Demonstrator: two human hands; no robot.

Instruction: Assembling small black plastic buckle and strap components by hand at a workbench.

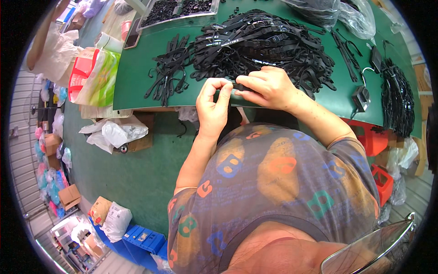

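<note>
Close to my body, at the near edge of the green table (132,93), my left hand (212,104) and my right hand (270,87) meet. Both are closed in a pinch on a small black strap (237,86), which shows only in part between the fingertips. Just beyond them rises a big heap of black straps (269,41) with clips and thin cords. A smaller bunch of black straps (169,68) lies to the left of the heap.
At the far left a clear tray (182,17) holds small black parts, with a phone (132,34) beside it. On the right lie a hook-topped black device (361,97) and a bundle of dark cords (398,98). Plastic bags (356,20) sit at the back; red stools (372,139) stand below.
</note>
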